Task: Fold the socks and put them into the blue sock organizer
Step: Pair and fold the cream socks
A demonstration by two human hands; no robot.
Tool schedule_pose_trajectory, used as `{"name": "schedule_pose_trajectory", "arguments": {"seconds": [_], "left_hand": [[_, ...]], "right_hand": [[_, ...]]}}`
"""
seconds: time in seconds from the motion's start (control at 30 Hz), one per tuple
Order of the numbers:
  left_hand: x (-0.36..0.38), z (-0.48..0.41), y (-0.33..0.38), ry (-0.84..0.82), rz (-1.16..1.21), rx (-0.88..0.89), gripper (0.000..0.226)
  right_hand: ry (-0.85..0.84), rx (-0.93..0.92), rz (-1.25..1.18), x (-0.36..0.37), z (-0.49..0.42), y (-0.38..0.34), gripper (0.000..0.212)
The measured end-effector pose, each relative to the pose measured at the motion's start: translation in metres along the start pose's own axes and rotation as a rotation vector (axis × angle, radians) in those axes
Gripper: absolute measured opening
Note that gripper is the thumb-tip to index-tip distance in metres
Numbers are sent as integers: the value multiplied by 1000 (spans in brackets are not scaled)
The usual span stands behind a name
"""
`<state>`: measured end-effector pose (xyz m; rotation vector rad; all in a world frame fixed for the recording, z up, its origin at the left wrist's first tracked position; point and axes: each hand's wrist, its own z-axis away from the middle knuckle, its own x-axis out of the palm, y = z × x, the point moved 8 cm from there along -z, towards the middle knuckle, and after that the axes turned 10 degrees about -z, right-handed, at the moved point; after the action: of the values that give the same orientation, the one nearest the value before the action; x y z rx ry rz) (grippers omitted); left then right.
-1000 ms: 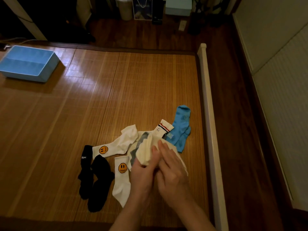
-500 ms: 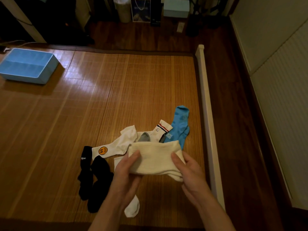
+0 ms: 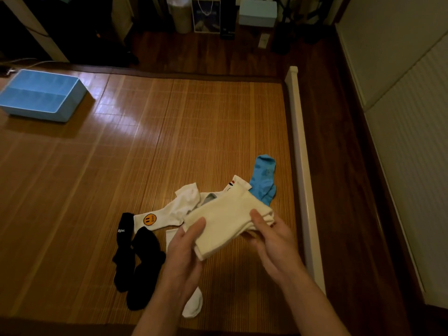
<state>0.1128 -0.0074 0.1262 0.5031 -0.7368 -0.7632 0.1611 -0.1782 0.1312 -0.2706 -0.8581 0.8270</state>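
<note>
A folded cream sock bundle (image 3: 226, 220) is held above the bamboo mat between both hands. My left hand (image 3: 185, 253) pinches its near left end with the thumb on top. My right hand (image 3: 271, 235) grips its right end, thumb over the folded layers. Below lie loose socks: a white pair with orange smiley faces (image 3: 167, 215), a black pair (image 3: 137, 258), a blue pair (image 3: 264, 179) and a white sock with a striped cuff (image 3: 238, 183). The blue sock organizer (image 3: 41, 95) sits far off at the mat's left back.
The bamboo mat (image 3: 155, 141) covers the surface. A white rail (image 3: 301, 166) runs along its right edge, with dark wood floor beyond. Boxes, a bag and a bin stand at the back wall.
The cream socks went from a bunched wad between my hands to a flat fold stretched between them. Since then the bundle has tilted, its left end lower and nearer me.
</note>
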Motion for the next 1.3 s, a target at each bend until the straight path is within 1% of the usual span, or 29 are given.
{"name": "schedule_pose_trajectory", "arguments": {"seconds": [0.07, 0.13, 0.23, 0.3, 0.33, 0.4, 0.43, 0.47, 0.5, 0.53, 0.63, 0.73, 0.8, 0.93, 1.0, 1.07, 1.13, 1.2, 1.3], "left_hand": [[-8, 0, -4, -17, -151, -84, 58], [-9, 2, -7, -95, -282, -155, 63], [4, 9, -8, -306, -398, -217, 46], [11, 12, -5, -368, -462, -229, 38], [14, 11, -3, -370, -486, -216, 37], [20, 8, 2, -340, -504, -142, 33], [22, 7, 5, -315, -506, -97, 33], [23, 6, 8, -293, -503, -57, 36], [25, 6, 9, -282, -498, -27, 38], [26, 6, 10, -279, -500, -6, 39], [30, 6, 11, -271, -524, 4, 36], [31, 4, 13, -272, -566, -4, 34], [32, 4, 12, -285, -617, -5, 36], [33, 4, 13, -272, -672, 28, 42], [35, 4, 15, -266, -640, 55, 36], [37, 5, 16, -265, -623, 72, 24], [36, 5, 16, -262, -637, 80, 17], [35, 5, 16, -266, -651, 76, 23], [38, 8, 12, -328, -607, 46, 36]], "right_hand": [[40, -94, 133, -2, -3, -15, 27], [17, -104, 215, 1, -5, -22, 24], [-100, -61, 392, 12, -5, -23, 23], [-199, 4, 501, 20, -4, -16, 23], [-233, 17, 521, 22, -4, -14, 23], [-236, 8, 503, 24, -4, -13, 24], [-235, 8, 475, 24, -4, -13, 30], [-245, 24, 454, 24, -4, -12, 41], [-260, 50, 457, 25, -4, -11, 51], [-275, 68, 484, 26, -3, -9, 56], [-274, 22, 541, 27, -4, -12, 49], [-193, -2, 466, 23, -6, -15, 44], [-174, -45, 444, 22, -7, -20, 38], [-235, -78, 479, 27, -4, -26, 40], [-263, -73, 476, 29, -3, -27, 43], [-287, -42, 456, 29, -2, -28, 45], [-313, -4, 446, 28, -1, -27, 43], [-334, 6, 445, 28, 1, -29, 39], [-353, -15, 443, 30, 2, -32, 33]]}}
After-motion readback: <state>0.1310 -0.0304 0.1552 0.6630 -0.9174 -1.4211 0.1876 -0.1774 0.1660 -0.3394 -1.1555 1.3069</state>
